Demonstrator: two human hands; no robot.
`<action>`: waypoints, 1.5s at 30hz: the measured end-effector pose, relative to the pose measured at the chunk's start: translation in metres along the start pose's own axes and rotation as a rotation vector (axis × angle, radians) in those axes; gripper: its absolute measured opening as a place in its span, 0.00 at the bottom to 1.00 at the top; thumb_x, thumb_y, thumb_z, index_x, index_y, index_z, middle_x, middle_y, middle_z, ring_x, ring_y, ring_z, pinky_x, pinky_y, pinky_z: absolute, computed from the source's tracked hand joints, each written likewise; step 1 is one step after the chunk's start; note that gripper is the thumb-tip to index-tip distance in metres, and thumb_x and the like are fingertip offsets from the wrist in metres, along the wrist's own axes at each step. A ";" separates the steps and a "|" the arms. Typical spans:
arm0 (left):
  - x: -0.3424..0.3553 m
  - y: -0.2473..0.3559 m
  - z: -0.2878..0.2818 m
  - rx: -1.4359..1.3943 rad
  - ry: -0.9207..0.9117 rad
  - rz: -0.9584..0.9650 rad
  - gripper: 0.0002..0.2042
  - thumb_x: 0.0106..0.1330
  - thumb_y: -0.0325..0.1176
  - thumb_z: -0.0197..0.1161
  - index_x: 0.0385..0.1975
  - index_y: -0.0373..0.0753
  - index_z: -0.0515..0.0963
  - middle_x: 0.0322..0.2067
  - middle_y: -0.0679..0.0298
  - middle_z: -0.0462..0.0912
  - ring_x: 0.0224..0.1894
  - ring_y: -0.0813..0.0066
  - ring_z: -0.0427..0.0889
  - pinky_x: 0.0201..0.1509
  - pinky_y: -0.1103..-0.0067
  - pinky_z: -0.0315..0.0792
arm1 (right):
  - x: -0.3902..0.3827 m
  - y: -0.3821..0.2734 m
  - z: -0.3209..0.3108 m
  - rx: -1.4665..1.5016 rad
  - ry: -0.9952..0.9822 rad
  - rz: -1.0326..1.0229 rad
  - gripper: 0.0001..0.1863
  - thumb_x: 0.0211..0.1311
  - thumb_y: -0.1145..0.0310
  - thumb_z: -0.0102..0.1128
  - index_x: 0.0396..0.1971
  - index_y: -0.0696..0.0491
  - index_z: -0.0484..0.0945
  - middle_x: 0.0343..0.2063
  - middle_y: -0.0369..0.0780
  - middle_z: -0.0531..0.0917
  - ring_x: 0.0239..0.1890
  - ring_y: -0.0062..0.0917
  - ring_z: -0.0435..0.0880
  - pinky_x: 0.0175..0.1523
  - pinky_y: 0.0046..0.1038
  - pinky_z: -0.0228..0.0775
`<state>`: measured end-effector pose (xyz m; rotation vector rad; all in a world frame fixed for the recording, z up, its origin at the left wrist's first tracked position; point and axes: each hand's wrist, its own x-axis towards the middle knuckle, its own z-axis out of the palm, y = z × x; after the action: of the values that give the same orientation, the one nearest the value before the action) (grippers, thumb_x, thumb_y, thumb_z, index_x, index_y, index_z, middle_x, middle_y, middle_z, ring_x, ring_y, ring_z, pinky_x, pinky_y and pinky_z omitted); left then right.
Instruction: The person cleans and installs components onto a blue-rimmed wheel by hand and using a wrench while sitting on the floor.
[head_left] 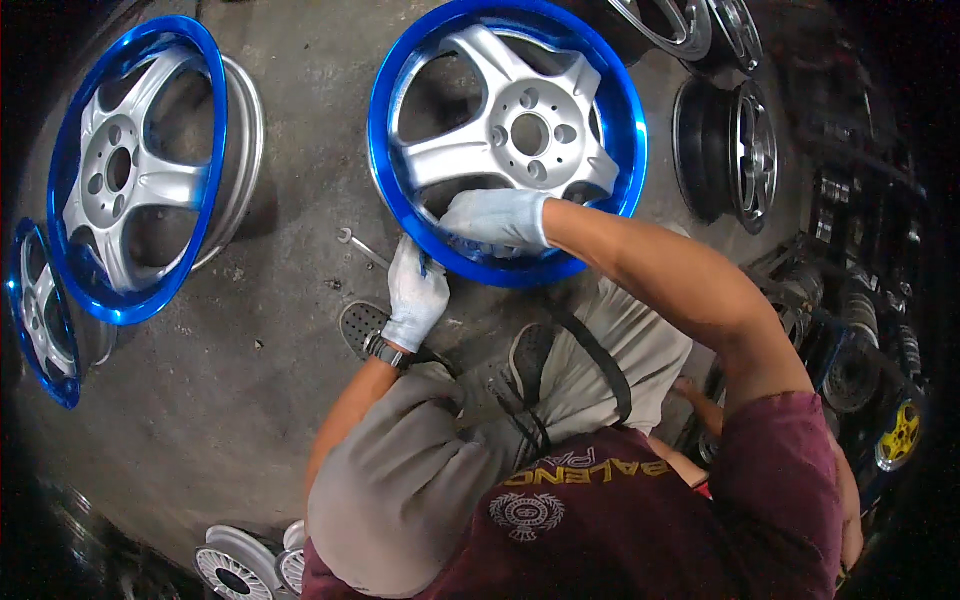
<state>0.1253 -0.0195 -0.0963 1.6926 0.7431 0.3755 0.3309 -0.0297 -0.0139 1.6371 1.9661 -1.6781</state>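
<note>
Blue-lipped wheel: on the floor, just ahead of the person's shoes; this silver five-spoke wheel has its face up toward the person, probably so the near lip comes within easy reach.
Left hand: the gloved left hand is at the outside of the lip, near its lower left, fingers curled; likely steadying it, though whether they grip anything I cannot tell.
Right hand: the gloved right hand reaches over the near lip into the dish; its fingertips are hidden, so its grip cannot be told.
Wheel from hands: beyond the left hand, beneath the right.
Wrench: a wrench lies left of the wheel, perhaps left handy.
Floor's right edge: a dark wheel near the rack.
</note>
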 end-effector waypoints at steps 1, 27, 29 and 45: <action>-0.002 -0.003 -0.003 0.009 0.005 -0.006 0.22 0.62 0.20 0.58 0.58 0.32 0.73 0.54 0.42 0.78 0.57 0.40 0.76 0.62 0.60 0.71 | -0.003 -0.010 -0.007 -0.001 0.031 -0.015 0.08 0.49 0.78 0.64 0.32 0.58 0.79 0.26 0.45 0.84 0.29 0.38 0.85 0.33 0.39 0.77; -0.002 0.004 0.014 -0.053 0.047 -0.022 0.20 0.63 0.20 0.59 0.57 0.33 0.73 0.51 0.44 0.79 0.55 0.41 0.78 0.59 0.60 0.73 | 0.012 0.032 0.031 0.326 0.028 0.249 0.11 0.50 0.77 0.63 0.37 0.55 0.82 0.35 0.50 0.86 0.38 0.46 0.86 0.41 0.40 0.77; -0.003 0.000 0.006 -0.035 0.061 -0.030 0.20 0.63 0.20 0.58 0.57 0.33 0.73 0.51 0.44 0.79 0.55 0.41 0.79 0.59 0.60 0.73 | 0.004 0.010 0.005 -0.319 0.004 -0.082 0.20 0.36 0.80 0.70 0.36 0.55 0.81 0.35 0.49 0.86 0.38 0.45 0.85 0.40 0.38 0.76; -0.006 -0.002 0.002 -0.045 0.040 -0.047 0.26 0.59 0.17 0.53 0.61 0.31 0.71 0.55 0.45 0.79 0.61 0.49 0.77 0.66 0.65 0.69 | 0.015 0.025 0.006 -0.183 -0.010 -0.169 0.12 0.54 0.75 0.61 0.39 0.58 0.83 0.33 0.47 0.87 0.34 0.40 0.85 0.39 0.35 0.76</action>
<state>0.1218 -0.0249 -0.0983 1.6267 0.7969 0.3915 0.3396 -0.0290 -0.0422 1.4341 2.2345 -1.4988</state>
